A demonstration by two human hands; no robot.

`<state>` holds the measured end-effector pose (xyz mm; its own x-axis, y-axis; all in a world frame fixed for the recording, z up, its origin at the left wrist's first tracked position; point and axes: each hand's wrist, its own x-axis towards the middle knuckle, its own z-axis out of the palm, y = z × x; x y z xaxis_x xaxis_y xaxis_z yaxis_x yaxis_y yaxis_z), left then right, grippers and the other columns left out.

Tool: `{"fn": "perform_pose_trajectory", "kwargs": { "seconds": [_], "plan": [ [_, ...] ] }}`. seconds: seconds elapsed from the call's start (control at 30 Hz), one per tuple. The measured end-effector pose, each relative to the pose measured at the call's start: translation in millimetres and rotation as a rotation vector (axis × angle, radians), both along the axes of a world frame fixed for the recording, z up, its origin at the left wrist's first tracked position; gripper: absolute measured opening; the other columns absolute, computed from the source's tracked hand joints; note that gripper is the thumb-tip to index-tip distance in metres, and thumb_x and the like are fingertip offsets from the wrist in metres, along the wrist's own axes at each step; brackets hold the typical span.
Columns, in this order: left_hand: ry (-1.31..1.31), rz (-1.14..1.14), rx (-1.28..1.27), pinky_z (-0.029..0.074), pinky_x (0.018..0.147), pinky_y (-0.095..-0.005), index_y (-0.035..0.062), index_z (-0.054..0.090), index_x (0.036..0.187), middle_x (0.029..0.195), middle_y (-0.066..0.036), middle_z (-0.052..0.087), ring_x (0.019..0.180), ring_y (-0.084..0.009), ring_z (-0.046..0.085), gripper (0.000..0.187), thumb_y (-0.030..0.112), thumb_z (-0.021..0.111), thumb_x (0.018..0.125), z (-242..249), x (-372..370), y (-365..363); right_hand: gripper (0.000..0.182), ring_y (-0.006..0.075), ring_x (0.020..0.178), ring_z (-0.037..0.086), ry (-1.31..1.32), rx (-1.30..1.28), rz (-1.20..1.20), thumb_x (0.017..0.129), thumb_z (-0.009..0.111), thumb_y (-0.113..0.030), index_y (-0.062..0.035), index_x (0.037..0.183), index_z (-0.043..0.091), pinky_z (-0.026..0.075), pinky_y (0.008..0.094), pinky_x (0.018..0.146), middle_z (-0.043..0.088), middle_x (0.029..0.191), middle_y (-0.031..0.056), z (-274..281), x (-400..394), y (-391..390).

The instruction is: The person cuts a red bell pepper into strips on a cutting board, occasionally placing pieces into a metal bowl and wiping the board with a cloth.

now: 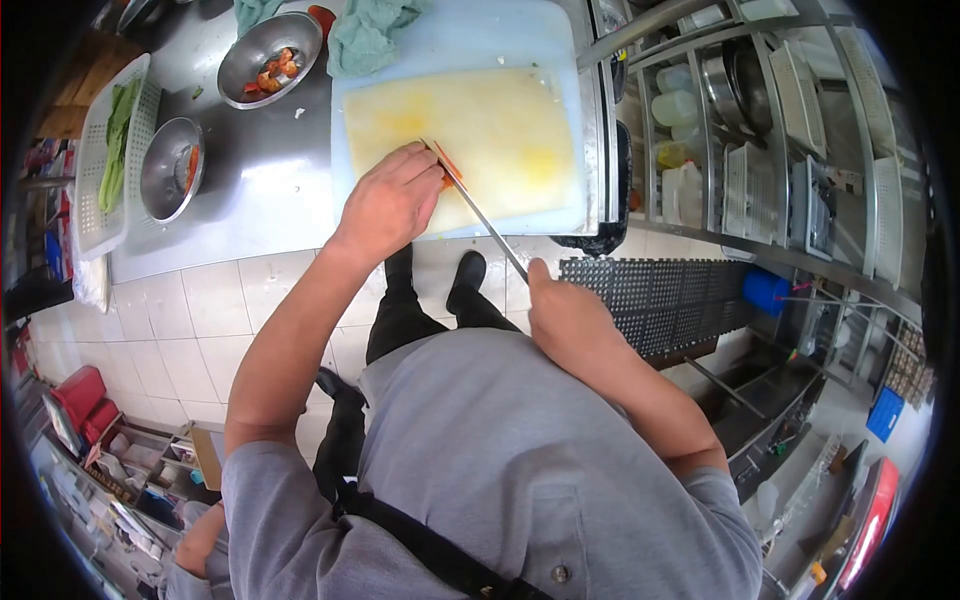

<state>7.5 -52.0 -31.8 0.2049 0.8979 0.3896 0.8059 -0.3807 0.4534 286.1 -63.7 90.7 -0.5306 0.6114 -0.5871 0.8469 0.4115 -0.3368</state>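
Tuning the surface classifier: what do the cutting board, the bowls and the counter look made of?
Cutting board: looks like white plastic, matte, stained yellow across the middle. Bowls: probably stainless steel, with bright mirror-like glints on the walls. Counter: likely brushed stainless steel, grey with a broad soft glare.

Two steel bowls (270,55) sit beside a white basket (95,170) of greens and a green cloth (370,35).

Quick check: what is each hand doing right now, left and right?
Left hand: curled, pressing down an orange piece of food on the cutting board.
Right hand: closed around the handle of the knife.
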Motion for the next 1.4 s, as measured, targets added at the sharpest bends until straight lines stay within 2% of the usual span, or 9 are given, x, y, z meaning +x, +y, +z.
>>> {"fn": "perform_pose_trajectory", "kwargs": {
  "seconds": [0.13,0.2,0.4,0.67,0.97,1.03,1.2,1.3,1.4],
  "plan": [
    [0.010,0.003,0.032,0.057,0.104,-0.0425,0.0024,0.074,0.110,0.121,-0.011,0.072,0.121,-0.0320,0.068,0.018,0.005,0.074,0.092,2.8,1.2,1.6,0.027,0.0496,0.078,0.074,0.074,0.016,-0.028,0.089,0.061,0.002,0.0065,0.113,0.048,0.060,0.0576,0.074,0.071,0.079,0.0296,-32.1,-13.4,9.2],
    [-0.002,-0.004,0.035,0.057,0.104,-0.0425,0.0027,0.074,0.109,0.121,-0.011,0.072,0.121,-0.0320,0.068,0.018,0.005,0.074,0.092,4.4,1.4,0.1,0.031,0.0505,0.076,0.071,0.132,0.075,-0.039,0.090,0.061,0.001,0.0086,0.118,0.048,0.058,0.0596,0.072,0.069,0.076,0.0291,-35.6,-14.9,9.6],
    [-0.029,0.005,0.040,0.057,0.103,-0.0428,0.0028,0.074,0.109,0.121,-0.011,0.072,0.120,-0.0319,0.068,0.017,0.005,0.074,0.092,1.4,1.2,0.2,0.034,0.0509,0.078,0.072,0.003,0.001,-0.030,0.091,0.060,0.000,0.0096,0.121,0.047,0.058,0.0596,0.073,0.070,0.077,0.0297,1.9,-0.5,-2.2],
    [0.009,0.020,0.074,0.058,0.102,-0.0423,0.0031,0.075,0.107,0.119,-0.010,0.073,0.120,-0.0321,0.068,0.015,0.006,0.074,0.093,0.4,1.1,0.1,0.030,0.0516,0.077,0.071,0.106,0.007,-0.049,0.092,0.060,0.000,0.0085,0.117,0.046,0.058,0.0594,0.074,0.070,0.078,0.0300,-33.8,-14.1,5.6],
    [0.000,0.024,0.064,0.058,0.101,-0.0411,0.0024,0.075,0.106,0.116,-0.010,0.073,0.119,-0.0310,0.068,0.015,0.005,0.074,0.091,-1.3,2.4,-0.8,0.029,0.0521,0.075,0.071,0.040,0.004,-0.021,0.091,0.061,0.000,0.0085,0.115,0.046,0.058,0.0593,0.073,0.069,0.076,0.0305,4.4,-1.6,-2.3],
    [-0.006,0.026,0.058,0.058,0.100,-0.0413,0.0023,0.075,0.106,0.115,-0.010,0.072,0.119,-0.0310,0.068,0.015,0.005,0.075,0.091,-1.0,2.3,-2.3,0.029,0.0520,0.075,0.071,0.011,-0.009,-0.016,0.091,0.061,0.000,0.0091,0.116,0.047,0.058,0.0594,0.073,0.069,0.076,0.0308,0.2,-2.1,-2.5],
    [-0.026,0.026,0.068,0.058,0.100,-0.0415,0.0019,0.075,0.105,0.115,-0.010,0.072,0.119,-0.0309,0.068,0.015,0.005,0.075,0.090,1.0,2.2,-1.2,0.036,0.0530,0.077,0.071,0.156,0.014,-0.044,0.091,0.062,0.000,0.0116,0.121,0.046,0.058,0.0597,0.074,0.069,0.078,0.0314,-36.1,-18.1,7.1],
    [-0.001,0.026,0.056,0.058,0.100,-0.0418,0.0014,0.074,0.104,0.116,-0.010,0.072,0.119,-0.0314,0.068,0.015,0.005,0.076,0.089,1.2,2.2,-1.6,0.032,0.0508,0.079,0.072,0.149,0.038,-0.058,0.092,0.060,-0.001,0.0091,0.120,0.047,0.058,0.0591,0.075,0.071,0.080,0.0303,-36.4,-20.0,11.5],
    [-0.001,0.016,0.071,0.058,0.101,-0.0423,0.0012,0.075,0.104,0.117,-0.011,0.072,0.118,-0.0318,0.068,0.016,0.005,0.076,0.088,1.0,2.0,-5.2,0.030,0.0529,0.077,0.070,0.132,0.022,-0.070,0.091,0.061,0.000,0.0087,0.116,0.047,0.057,0.0597,0.073,0.069,0.077,0.0314,-19.6,-11.7,6.7]
  ]
}}
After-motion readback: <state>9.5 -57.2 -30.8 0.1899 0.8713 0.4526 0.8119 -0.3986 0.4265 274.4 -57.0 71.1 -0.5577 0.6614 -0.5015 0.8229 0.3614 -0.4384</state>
